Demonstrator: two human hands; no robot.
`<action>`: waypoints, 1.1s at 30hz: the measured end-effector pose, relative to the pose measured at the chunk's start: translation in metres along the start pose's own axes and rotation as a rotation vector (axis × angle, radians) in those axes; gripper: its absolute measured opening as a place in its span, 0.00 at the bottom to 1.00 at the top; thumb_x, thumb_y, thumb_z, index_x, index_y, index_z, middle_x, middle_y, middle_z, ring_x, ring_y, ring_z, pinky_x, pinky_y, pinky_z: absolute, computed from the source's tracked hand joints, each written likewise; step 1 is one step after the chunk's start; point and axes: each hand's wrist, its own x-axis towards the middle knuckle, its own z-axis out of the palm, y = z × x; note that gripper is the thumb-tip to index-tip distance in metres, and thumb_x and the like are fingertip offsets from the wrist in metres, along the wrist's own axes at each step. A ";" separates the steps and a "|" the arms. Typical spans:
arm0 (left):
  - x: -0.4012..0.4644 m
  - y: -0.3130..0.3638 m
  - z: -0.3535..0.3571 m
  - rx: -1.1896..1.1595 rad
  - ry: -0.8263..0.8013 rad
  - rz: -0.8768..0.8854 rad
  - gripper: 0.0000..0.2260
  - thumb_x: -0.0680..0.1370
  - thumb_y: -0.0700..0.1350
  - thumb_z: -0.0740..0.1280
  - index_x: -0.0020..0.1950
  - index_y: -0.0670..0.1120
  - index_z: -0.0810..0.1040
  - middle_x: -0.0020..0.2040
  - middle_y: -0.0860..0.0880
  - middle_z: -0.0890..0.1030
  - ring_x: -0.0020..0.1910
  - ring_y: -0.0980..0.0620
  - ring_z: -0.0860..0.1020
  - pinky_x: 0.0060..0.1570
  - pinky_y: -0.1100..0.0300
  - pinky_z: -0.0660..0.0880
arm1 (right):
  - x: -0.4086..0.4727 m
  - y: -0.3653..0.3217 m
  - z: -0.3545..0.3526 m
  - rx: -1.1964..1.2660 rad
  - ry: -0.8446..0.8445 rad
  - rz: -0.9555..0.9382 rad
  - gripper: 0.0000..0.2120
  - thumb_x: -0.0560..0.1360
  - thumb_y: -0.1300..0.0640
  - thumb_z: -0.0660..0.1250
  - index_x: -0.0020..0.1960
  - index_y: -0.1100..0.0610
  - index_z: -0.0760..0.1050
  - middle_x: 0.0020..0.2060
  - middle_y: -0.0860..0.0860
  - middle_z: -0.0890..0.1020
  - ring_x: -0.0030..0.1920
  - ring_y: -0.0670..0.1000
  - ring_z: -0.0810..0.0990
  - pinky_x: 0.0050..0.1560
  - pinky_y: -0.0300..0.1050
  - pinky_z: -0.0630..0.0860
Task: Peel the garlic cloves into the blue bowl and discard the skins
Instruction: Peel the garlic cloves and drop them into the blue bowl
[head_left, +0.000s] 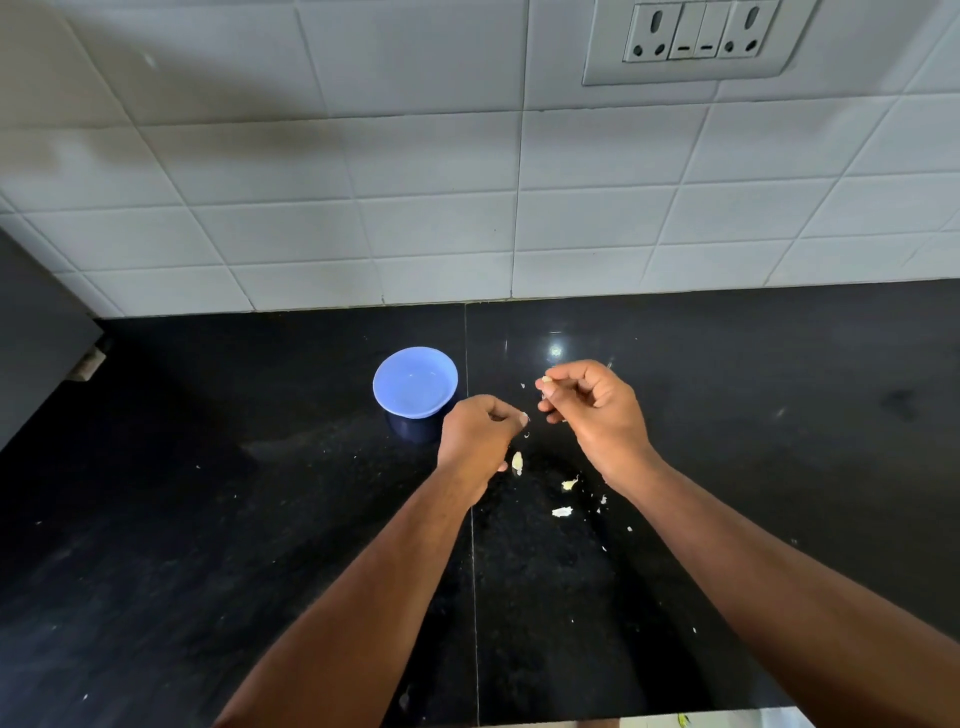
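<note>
The blue bowl (415, 382) stands on the black counter (260, 519) and looks empty. Just right of it, my left hand (478, 441) pinches a small white scrap of garlic skin (524, 416) at its fingertips. My right hand (597, 410) holds a garlic clove (547, 382) between thumb and fingers, a little above the counter. A clove-like piece (517, 463) lies on the counter below my left hand. Bits of skin (562, 512) lie scattered between my wrists.
A white tiled wall rises behind the counter, with a switch and socket plate (691, 41) at the upper right. A dark grey object (36, 332) stands at the far left. The counter's front edge (649, 714) runs along the bottom.
</note>
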 end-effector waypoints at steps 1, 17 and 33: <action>0.000 0.000 0.001 0.003 0.034 0.012 0.06 0.78 0.46 0.77 0.46 0.47 0.83 0.43 0.51 0.85 0.41 0.53 0.81 0.41 0.50 0.85 | 0.000 0.001 -0.002 -0.052 -0.003 -0.022 0.06 0.79 0.62 0.74 0.55 0.55 0.82 0.44 0.52 0.86 0.46 0.55 0.86 0.50 0.54 0.85; -0.013 0.017 -0.004 -0.461 -0.211 -0.065 0.08 0.79 0.47 0.76 0.53 0.43 0.87 0.44 0.49 0.86 0.41 0.55 0.80 0.33 0.60 0.78 | -0.006 -0.006 -0.015 -0.405 -0.030 -0.298 0.08 0.76 0.62 0.77 0.54 0.54 0.86 0.47 0.45 0.86 0.50 0.44 0.85 0.53 0.36 0.80; -0.017 0.016 0.014 -0.212 -0.057 -0.032 0.08 0.84 0.43 0.61 0.50 0.45 0.78 0.43 0.47 0.76 0.42 0.52 0.76 0.34 0.57 0.77 | -0.010 -0.003 -0.008 -0.163 -0.067 -0.069 0.09 0.79 0.64 0.74 0.55 0.54 0.86 0.45 0.49 0.87 0.47 0.50 0.86 0.54 0.46 0.84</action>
